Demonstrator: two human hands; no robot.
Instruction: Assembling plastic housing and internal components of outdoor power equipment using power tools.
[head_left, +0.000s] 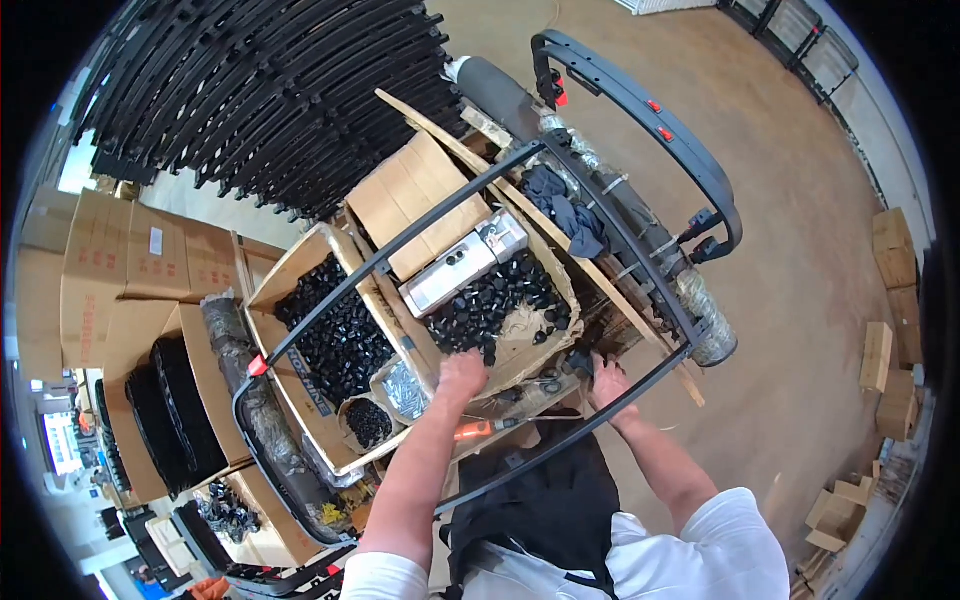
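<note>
My left hand [463,374] reaches down into the near edge of a cardboard box [570,290] with loose black plastic caps [480,318]. Its fingers are curled, and their tips are lost among the dark caps. My right hand [609,384] is to the right, beyond the near bar of a black metal tube frame [440,222] lying across the boxes. Its fingers are bent beside a small dark piece [579,361], and what they hold is too small to make out. An orange-handled tool [480,429] lies between my forearms.
Another box of black caps [335,325] stands left, with small containers of screws [403,390] and tiny black parts [368,423]. A silver metal box [463,268] rests over the caps. Wrapped rolls [640,220], a curved black rack [650,110] and stacked black frames [270,100] surround the station.
</note>
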